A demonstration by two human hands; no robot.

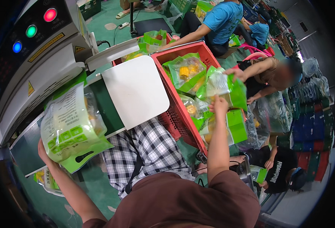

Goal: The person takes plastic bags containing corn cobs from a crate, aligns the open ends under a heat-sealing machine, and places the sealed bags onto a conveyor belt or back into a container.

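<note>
My left hand [44,154] is at the left, its fingers hidden behind a clear and green plastic bag of corn [70,128] that it supports. The bag's upper edge lies at the slot of a band sealing machine [53,57], and its green handle end hangs towards me. My right hand [220,106] reaches over a red plastic crate [181,122] and grips the edge of another green corn bag [217,85], which is blurred. A co-worker's hand touches that bag's far side. More corn bags [186,71] lie in the crate.
A green conveyor belt [100,105] runs below the machine, with a white board [136,91] beside it. Several co-workers sit beyond and right of the crate. Behind the board stands another red crate with bags. Stacked crates [308,128] stand at the far right.
</note>
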